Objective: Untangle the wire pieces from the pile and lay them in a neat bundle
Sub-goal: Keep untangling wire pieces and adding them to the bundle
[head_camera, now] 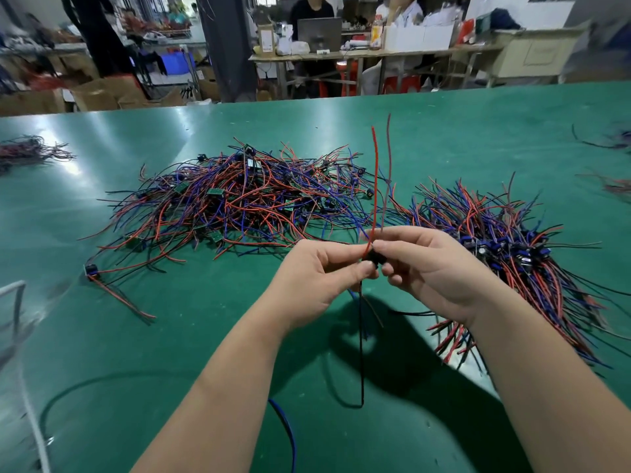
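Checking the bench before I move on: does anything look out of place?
Yes. One stray wire piece lies alone on the green table, off the near-left edge of the tangled pile, and not in the bundle.

Bare green table [211, 336] is lying open between the tangled pile [239, 203] and the near edge, giving a wide way in from the left. A stray wire piece [112, 288] is lying alone at the left of that stretch. The laid-out bundle [512, 240] is filling the right side, passing under the right forearm. The held wire piece [372, 258], which the left hand [321, 281] and right hand [433, 271] are pinching, is hanging down between the forearms. A black cable [102, 377], a blue cable [288, 435] and a white cord [34, 425] are crossing the near left.
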Demonstrator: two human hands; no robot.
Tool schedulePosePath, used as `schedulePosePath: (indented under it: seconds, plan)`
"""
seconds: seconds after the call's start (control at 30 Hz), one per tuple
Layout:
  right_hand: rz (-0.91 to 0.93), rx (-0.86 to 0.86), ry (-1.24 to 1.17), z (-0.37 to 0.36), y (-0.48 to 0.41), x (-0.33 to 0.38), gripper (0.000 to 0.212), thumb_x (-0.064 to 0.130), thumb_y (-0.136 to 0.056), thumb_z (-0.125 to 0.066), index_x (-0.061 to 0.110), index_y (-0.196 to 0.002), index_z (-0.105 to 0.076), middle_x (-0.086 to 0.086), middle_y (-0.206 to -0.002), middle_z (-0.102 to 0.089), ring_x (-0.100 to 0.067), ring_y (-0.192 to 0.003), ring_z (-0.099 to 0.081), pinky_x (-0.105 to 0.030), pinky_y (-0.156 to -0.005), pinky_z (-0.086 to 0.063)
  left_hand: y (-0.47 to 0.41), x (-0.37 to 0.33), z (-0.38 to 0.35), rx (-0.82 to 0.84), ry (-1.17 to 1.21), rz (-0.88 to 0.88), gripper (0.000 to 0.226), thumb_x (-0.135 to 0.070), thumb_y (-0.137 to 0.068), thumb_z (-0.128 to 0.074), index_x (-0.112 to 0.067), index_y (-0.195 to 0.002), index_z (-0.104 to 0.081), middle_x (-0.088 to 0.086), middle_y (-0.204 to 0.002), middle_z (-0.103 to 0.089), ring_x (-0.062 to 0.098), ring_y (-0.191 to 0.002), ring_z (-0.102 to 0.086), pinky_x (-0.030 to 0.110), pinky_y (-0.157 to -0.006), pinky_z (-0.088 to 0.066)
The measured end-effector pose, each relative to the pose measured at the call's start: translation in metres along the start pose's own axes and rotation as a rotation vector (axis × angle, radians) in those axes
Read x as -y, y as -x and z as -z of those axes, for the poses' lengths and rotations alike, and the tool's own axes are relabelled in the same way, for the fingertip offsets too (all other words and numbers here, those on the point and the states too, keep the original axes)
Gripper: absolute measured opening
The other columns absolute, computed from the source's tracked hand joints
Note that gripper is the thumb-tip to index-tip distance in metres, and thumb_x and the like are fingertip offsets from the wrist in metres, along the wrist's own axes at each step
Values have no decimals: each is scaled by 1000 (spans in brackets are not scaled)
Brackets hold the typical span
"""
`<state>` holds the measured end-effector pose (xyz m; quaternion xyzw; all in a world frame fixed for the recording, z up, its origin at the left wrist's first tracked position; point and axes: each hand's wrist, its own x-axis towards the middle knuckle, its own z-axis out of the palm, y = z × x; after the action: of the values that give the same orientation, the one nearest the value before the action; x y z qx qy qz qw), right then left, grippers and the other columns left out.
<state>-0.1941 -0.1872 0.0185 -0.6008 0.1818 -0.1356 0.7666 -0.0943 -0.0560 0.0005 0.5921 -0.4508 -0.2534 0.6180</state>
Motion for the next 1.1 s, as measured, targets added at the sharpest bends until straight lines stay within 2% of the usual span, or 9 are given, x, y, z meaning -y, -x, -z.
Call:
schedulePosePath:
  seconds: [0.1, 0.23, 0.37, 0.47, 0.57, 0.7, 0.77, 0.87, 1.1]
  plan:
    - [-49, 30, 25, 0, 0, -2, 11, 1, -85, -58, 3, -89, -69, -1, -71, -68, -11, -56, -44, -13, -47, -36, 2, 0, 0, 80, -18, 44, 27, 7, -88, -59, -7, -110, -66, -11, -82, -72, -3, -79, -61, 11, -71, -46]
    - [-53, 13, -96, 3, -1, 3, 6, 12, -66, -67, 13, -67, -73, -1, -66, -66, -7, -51, -51, -12, -48, -42, 1, 1, 0, -7, 96, 69, 25, 3, -85, -62, -10, -105, -68, 1, -90, -74, 10, -83, -69, 17, -67, -51]
    - [-32, -75, -196, 5, -2, 4, 1, 12, -63, -68, 12, -61, -68, -6, -61, -67, -7, -45, -56, -14, -46, -47, 2, 0, 1, -16, 199, 79, 26, -4, -80, -70, -16, -104, -71, 8, -92, -75, 17, -87, -70, 22, -71, -54]
    - [-1, -94, -157, 8, -3, 5, 5, 17, -62, -69, 12, -61, -70, -2, -61, -64, -5, -45, -54, -14, -45, -45, 2, -1, 1, 27, 271, 73, 35, 3, -78, -60, -19, -101, -75, 10, -95, -74, 23, -96, -69, 28, -79, -55]
    - [2, -97, -108, 11, -3, 7, 10, 21, -66, -67, 13, -61, -71, 0, -58, -63, -5, -48, -54, -15, -46, -44, 1, -2, 0, 24, 272, 118, 47, 8, -66, -43, -19, -82, -78, 7, -88, -75, 21, -91, -71, 33, -82, -55]
    - [7, -103, -94, 16, -2, 10, 12, 22, -67, -65, 10, -68, -66, 2, -54, -60, -6, -45, -53, -14, -46, -44, 0, -3, 5, 21, 352, 278, 25, -9, -58, -43, -12, -54, -68, 15, -88, -74, 28, -79, -68, 36, -81, -53]
    - [-9, -65, -49, 17, -1, 10, 14, 22, -66, -67, 9, -70, -64, 3, -57, -60, -6, -47, -53, -14, -47, -46, 0, -6, 6, -25, 383, 355, 11, -23, -65, -64, -14, -61, -67, 14, -81, -74, 23, -67, -68, 29, -66, -57]
    - [-36, 0, 73, 14, 1, 6, 15, 23, -62, -71, 10, -67, -64, 1, -58, -58, -5, -47, -51, -13, -47, -45, 0, -4, -1, -84, 246, 343, 34, -44, -62, -74, -12, -74, -71, 5, -70, -72, 15, -57, -67, 28, -60, -58]
    - [54, -133, 114, 12, 0, 7, 21, 20, -60, -72, 4, -70, -62, -1, -54, -60, -5, -43, -52, -12, -41, -40, 2, 3, -14, -74, 214, 312, 8, -20, -67, -77, -12, -69, -75, 4, -66, -71, 11, -54, -64, 28, -62, -58]
